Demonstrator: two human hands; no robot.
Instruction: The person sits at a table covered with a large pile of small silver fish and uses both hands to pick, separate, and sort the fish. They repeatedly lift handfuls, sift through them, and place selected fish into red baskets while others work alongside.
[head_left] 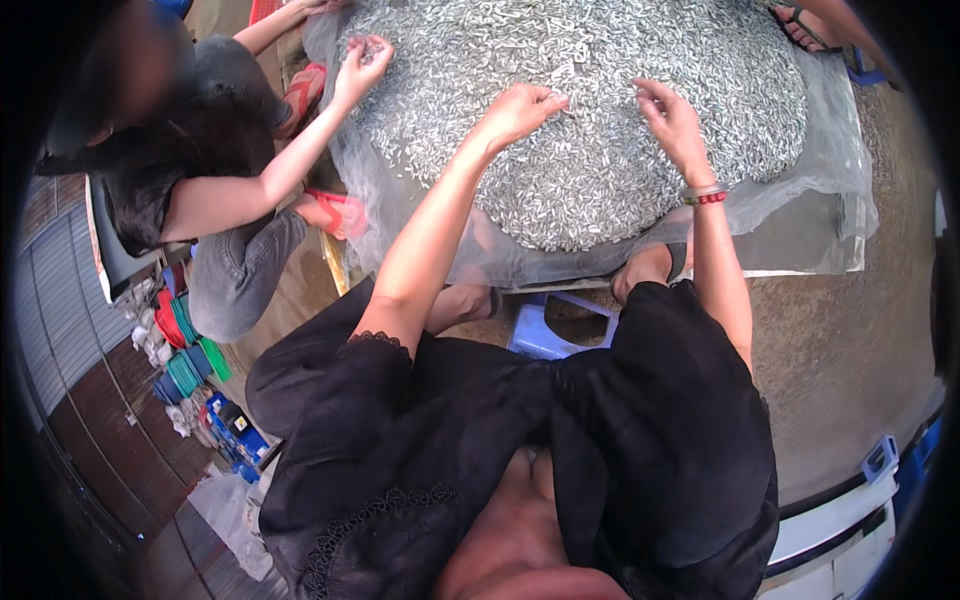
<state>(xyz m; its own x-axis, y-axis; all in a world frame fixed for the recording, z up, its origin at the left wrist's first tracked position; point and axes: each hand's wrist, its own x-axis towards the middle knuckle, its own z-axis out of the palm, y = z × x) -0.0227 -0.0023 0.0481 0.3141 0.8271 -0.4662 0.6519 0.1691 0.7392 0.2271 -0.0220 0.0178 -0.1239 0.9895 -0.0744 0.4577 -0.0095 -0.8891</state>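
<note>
A broad heap of small silvery fish [590, 205] covers a pale mesh net [400, 215] laid over a low flat surface. My left hand [522, 110] is over the middle of the heap, its thumb and fingers pinched together. What lies between the fingertips is too small to make out. To its right, my right hand [672, 125] hovers just above the fish with fingers partly stretched and apart, and nothing plainly held. A beaded red bracelet and a bangle circle the right wrist.
A person [150, 170] in dark clothes sits at the left, one hand [366, 65] raised over the heap's edge. Another person's sandalled foot [808, 28] stands at the far right. A blue plastic stool [540, 335] is by my legs. Colourful items [185, 370] lie lower left.
</note>
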